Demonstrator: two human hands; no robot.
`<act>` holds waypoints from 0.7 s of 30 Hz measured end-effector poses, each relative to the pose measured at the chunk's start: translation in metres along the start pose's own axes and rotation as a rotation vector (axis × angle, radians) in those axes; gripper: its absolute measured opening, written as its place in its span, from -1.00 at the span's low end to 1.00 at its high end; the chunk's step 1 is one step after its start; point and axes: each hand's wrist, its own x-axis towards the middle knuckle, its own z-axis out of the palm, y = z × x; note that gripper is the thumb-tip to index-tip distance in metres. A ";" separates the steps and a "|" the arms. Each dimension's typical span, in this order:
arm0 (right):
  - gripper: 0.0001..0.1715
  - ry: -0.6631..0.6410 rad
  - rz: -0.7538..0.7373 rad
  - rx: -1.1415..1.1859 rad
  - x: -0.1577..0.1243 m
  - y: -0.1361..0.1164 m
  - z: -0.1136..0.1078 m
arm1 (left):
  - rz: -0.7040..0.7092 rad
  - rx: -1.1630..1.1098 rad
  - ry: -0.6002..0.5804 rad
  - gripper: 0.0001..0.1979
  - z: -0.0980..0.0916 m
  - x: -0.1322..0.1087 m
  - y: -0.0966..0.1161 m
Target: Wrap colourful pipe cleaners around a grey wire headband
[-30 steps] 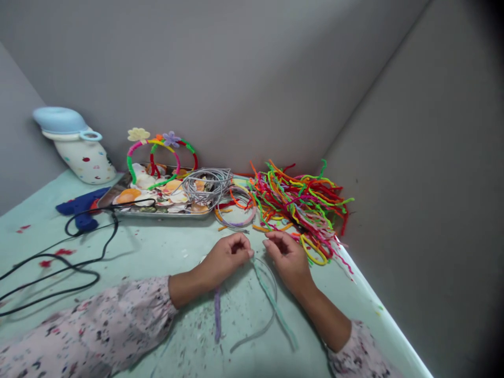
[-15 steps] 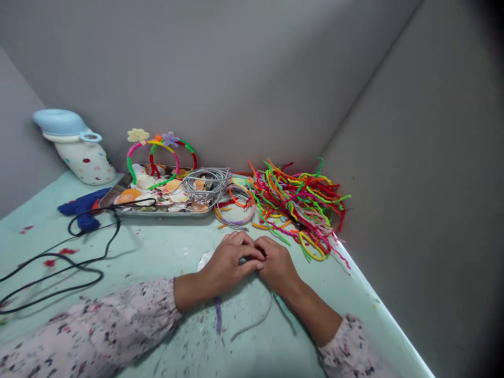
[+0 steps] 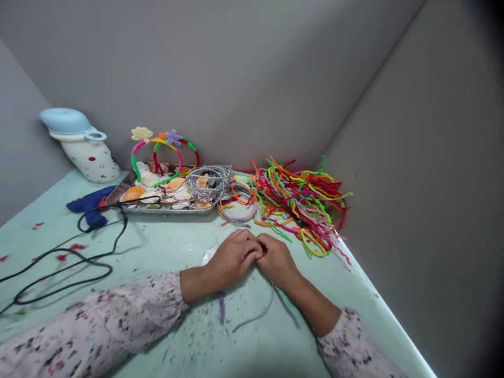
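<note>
My left hand (image 3: 235, 257) and my right hand (image 3: 276, 260) meet over the middle of the table, both closed with fingertips pinched together. From beneath my right hand a thin grey pipe cleaner (image 3: 258, 316) trails toward me in a curve, and its upper end is hidden in the fingers. What my left fingers pinch is covered by the hands. A short purple piece of pipe cleaner (image 3: 221, 308) lies below my left wrist. Beside that hand, a small white scrap (image 3: 208, 255) is partly covered.
Behind my hands is a metal tray (image 3: 173, 211) with shells, a coil of grey wire (image 3: 208, 184) and decorated hoops (image 3: 181, 157). A heap of bright pipe cleaners (image 3: 301, 197) lies right. Leftward are a blue glue gun (image 3: 92, 206), its black cord (image 3: 108, 270) and a bottle (image 3: 92, 157).
My hands stay pressed together, with only a slight shift of the fingers. The whole view has moved a little, so things on the table sit slightly farther right.
</note>
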 end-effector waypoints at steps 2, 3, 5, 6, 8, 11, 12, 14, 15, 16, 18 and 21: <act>-0.90 0.001 -0.005 -0.012 0.000 0.000 0.000 | -0.002 0.025 -0.016 -0.84 0.000 -0.001 0.001; -0.89 0.004 -0.008 -0.018 0.000 -0.001 0.000 | -0.003 0.036 -0.018 -0.84 0.000 -0.001 0.001; -0.89 0.007 -0.011 -0.019 0.001 0.000 0.000 | -0.009 0.045 -0.015 -0.84 0.000 -0.001 0.000; -0.89 0.007 -0.013 -0.013 0.001 0.000 -0.001 | -0.016 0.045 -0.012 -0.84 0.000 -0.001 0.000; -0.88 0.001 -0.018 0.006 0.001 0.000 -0.001 | -0.041 0.030 0.006 -0.82 0.000 -0.001 -0.001; -0.83 -0.005 -0.020 0.030 0.001 0.001 -0.001 | -0.106 -0.036 0.073 -0.81 -0.001 0.000 -0.001; -0.82 -0.004 -0.018 0.032 0.001 0.001 -0.001 | -0.127 -0.062 0.095 -0.82 -0.001 0.000 -0.002; -0.82 -0.004 -0.015 0.031 0.001 0.002 -0.001 | -0.135 -0.108 0.095 -0.84 -0.002 0.000 -0.002; -0.82 -0.006 -0.016 0.029 0.001 0.003 -0.001 | -0.124 -0.125 0.079 -0.84 -0.003 0.001 -0.001; -0.81 -0.008 -0.016 0.027 0.001 0.003 -0.001 | -0.109 -0.139 0.057 -0.83 -0.003 0.001 -0.001; -0.81 -0.014 -0.011 0.027 0.002 0.002 -0.002 | -0.090 -0.156 0.027 -0.81 -0.003 0.001 0.000; -0.84 -0.027 0.005 0.028 0.003 0.000 -0.004 | -0.092 -0.158 0.018 -0.81 -0.004 0.000 0.001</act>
